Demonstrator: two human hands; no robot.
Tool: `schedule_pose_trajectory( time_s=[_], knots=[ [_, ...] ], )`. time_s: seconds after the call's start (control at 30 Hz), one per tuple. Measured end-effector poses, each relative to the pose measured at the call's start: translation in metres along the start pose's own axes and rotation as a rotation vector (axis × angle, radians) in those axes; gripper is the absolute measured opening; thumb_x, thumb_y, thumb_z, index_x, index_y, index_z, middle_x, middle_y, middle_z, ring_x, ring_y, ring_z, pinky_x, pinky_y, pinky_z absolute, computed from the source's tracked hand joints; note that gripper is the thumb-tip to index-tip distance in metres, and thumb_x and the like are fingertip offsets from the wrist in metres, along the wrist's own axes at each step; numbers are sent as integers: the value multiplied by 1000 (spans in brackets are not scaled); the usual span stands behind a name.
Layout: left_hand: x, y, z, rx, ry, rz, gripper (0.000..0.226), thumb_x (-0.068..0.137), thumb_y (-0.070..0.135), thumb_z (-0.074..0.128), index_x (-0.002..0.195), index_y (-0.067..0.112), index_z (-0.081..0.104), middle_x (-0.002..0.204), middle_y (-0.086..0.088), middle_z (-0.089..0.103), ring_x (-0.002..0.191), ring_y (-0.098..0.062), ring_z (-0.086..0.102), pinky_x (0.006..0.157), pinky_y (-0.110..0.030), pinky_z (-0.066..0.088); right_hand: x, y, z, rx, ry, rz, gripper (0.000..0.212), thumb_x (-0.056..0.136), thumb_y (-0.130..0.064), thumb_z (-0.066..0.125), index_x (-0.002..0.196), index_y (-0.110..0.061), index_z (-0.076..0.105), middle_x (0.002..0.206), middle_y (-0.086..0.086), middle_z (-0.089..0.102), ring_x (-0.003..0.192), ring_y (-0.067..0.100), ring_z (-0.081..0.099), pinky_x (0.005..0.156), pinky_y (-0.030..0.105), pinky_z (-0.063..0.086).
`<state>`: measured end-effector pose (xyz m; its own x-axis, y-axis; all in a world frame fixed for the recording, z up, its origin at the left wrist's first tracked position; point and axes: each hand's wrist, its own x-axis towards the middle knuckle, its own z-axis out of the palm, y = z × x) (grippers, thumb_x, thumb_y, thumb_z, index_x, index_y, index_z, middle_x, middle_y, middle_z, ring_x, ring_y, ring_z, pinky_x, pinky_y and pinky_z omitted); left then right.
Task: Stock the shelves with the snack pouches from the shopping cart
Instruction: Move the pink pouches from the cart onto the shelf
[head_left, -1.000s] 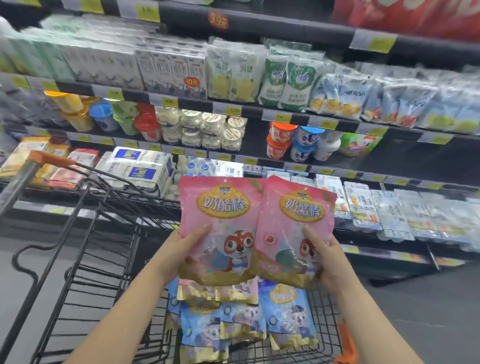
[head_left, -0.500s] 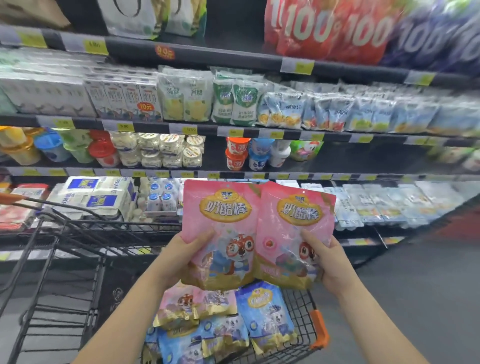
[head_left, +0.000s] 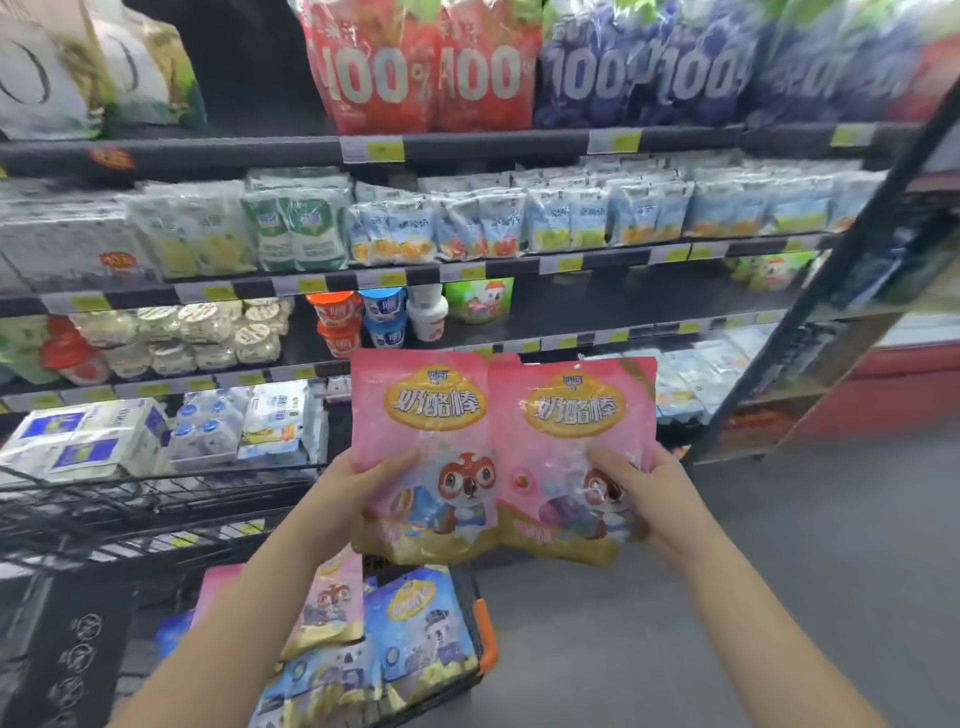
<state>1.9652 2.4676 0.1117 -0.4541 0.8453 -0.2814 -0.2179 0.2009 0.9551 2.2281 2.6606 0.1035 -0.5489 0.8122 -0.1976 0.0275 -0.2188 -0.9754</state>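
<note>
Two pink snack pouches with a yellow label and a cartoon animal are held upright side by side in front of the shelves. My left hand (head_left: 345, 499) grips the left pink pouch (head_left: 423, 410) at its lower left edge. My right hand (head_left: 652, 499) grips the right pink pouch (head_left: 576, 415) at its lower right edge. Below them the black wire shopping cart (head_left: 156, 514) holds several more pouches, a pink one (head_left: 332, 603) and blue ones (head_left: 415, 618).
Dark shelves (head_left: 519, 140) rise ahead, stocked with red and purple bags on top, milk packs, yoghurt cups (head_left: 384, 317) and boxes below. The middle shelf has a bare stretch (head_left: 623, 301) right of a green pouch (head_left: 480, 301). Grey floor (head_left: 779, 519) lies to the right.
The view has tilted up and swung right, so the top shelf's bags now show. Both hands have carried the two pink pouches a little to the right, away from the cart.
</note>
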Motion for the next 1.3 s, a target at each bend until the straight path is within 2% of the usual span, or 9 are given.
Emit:
schedule_pose_trajectory(
  time_s=[0.2,0.37,0.57,0.7,0.77,0.87,0.97,1.13,1.3],
  knots=[
    [5,4,81,-20,-2,19,23,95,18,65,116,7,68,94,-10,78,68,-21,75,49,-27,57,-2,-8,-75,90,35,-26,39,85,-29,82,122,-21,72,120,10,74,113,34,70,104,61,49],
    [31,10,113,-5,-41,-4,32,93,24,67,123,12,64,113,-15,75,98,-37,74,71,-41,63,10,-10,-114,146,47,-32,36,87,-25,80,122,-19,72,122,12,73,115,35,69,106,60,48],
    [84,12,134,-17,-76,-54,46,85,28,73,126,11,61,114,-14,75,102,-35,73,88,-50,59,44,-16,-145,153,120,-16,34,87,-24,81,120,-19,73,120,11,74,114,34,69,105,59,48],
    [130,14,138,-13,-86,-58,67,75,42,85,129,13,59,116,-11,75,105,-34,72,96,-52,54,89,-31,-157,92,141,-6,35,86,-26,80,120,-17,73,117,8,76,112,30,71,106,56,50],
    [152,16,137,-30,-70,-61,60,78,39,82,128,13,61,114,-10,75,101,-32,74,89,-47,58,116,-42,-158,54,130,-3,35,86,-27,79,119,-18,73,116,6,76,111,27,72,105,52,51],
    [179,21,136,-11,-30,-36,40,88,30,72,123,13,65,108,-9,77,91,-30,75,66,-34,59,154,-52,-156,20,100,-3,41,85,-28,78,123,-16,70,116,4,76,110,24,72,104,48,52],
    [204,27,133,-39,-40,-45,37,90,28,70,123,12,65,111,-12,76,98,-35,74,78,-39,62,186,-55,-152,-2,86,16,48,81,-34,80,124,-16,70,116,3,76,110,24,72,103,47,52],
    [231,37,133,-53,-8,-72,40,91,29,69,126,11,61,112,-12,76,101,-35,73,95,-50,55,228,-58,-152,-19,59,64,38,87,-31,77,123,-19,69,113,3,77,106,25,74,98,49,55],
    [252,45,135,-101,29,-56,38,93,26,67,128,11,61,115,-14,74,103,-35,73,91,-47,58,275,-66,-151,-35,20,91,33,89,-29,77,120,-19,70,108,3,79,101,24,75,91,44,58]
  ],
)
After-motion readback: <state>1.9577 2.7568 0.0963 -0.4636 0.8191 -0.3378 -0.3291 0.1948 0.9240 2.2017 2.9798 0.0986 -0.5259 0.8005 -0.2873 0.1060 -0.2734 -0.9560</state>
